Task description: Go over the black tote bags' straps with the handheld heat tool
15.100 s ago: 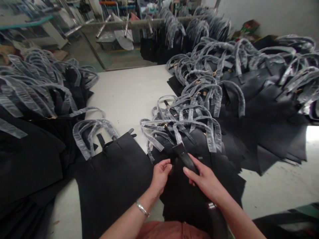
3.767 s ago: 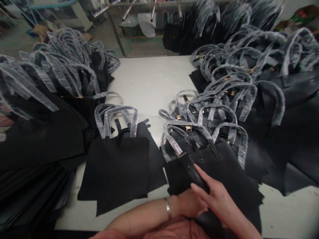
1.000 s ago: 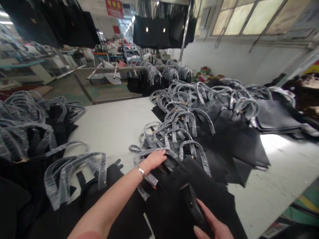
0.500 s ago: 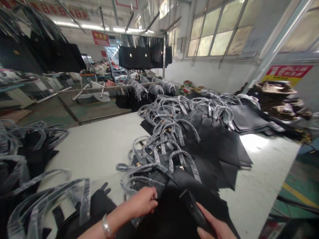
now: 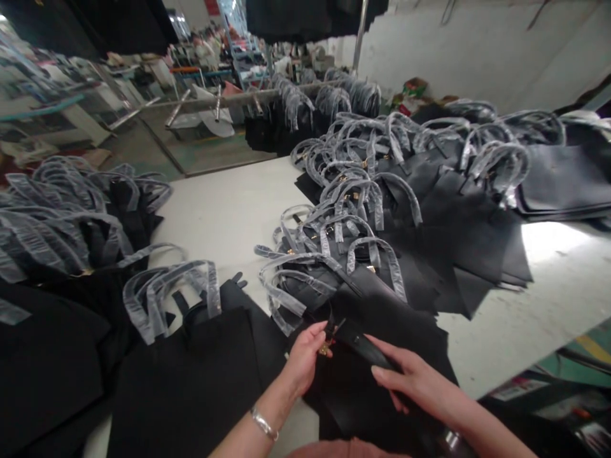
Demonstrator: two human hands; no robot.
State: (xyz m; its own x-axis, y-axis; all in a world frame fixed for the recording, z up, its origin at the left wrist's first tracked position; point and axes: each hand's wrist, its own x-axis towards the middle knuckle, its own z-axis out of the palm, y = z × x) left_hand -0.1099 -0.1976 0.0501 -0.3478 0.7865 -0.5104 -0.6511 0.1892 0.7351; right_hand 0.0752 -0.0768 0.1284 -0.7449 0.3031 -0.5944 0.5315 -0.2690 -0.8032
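right hand (image 5: 405, 372) clamped round a black tool (image 5: 370, 350), left hand (image 5: 305, 356) pinching a buckled strap (image 5: 329, 332) near its tip.
bare table (image 5: 233, 200) runs between the bags (image 5: 191, 369) to the far edge; the tool lies slantwise, nose forward and left.

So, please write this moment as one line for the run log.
Left hand: pinching small strap, gold fitting at fingertips | right hand: holding black tool, tip near strap | bags: on table, both sides

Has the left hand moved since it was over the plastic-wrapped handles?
Yes: the left hand has drawn back toward the wearer, off the plastic-wrapped handles.
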